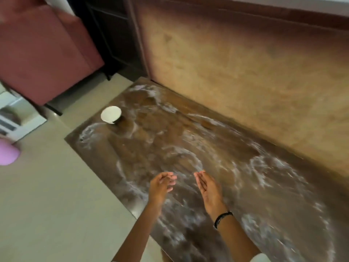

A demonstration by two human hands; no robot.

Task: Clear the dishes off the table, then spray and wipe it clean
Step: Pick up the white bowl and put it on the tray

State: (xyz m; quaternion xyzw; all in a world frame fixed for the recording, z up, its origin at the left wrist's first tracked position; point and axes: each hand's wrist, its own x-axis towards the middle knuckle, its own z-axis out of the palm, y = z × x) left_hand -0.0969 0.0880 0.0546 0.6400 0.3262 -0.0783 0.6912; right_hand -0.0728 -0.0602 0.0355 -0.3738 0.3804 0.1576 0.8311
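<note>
A brown table (188, 140) stretches along the wall, its top streaked with white swirling smears. One white cup (111, 114) stands near the far left corner of the table. My left hand (162, 184) hovers over the near left part of the top, fingers loosely curled and apart, with nothing in it. My right hand (207, 186) is held beside it, palm turned inward, fingers straight and empty. A black band (222, 218) circles my right wrist. The view is blurred.
A reddish upholstered chair (43, 52) stands beyond the table's far left end. A tan wall panel (245, 76) runs along the table's right side. Pale floor tiles (47, 195) lie to the left, with a pink object (7, 154) and a white unit (11, 118) at the left edge.
</note>
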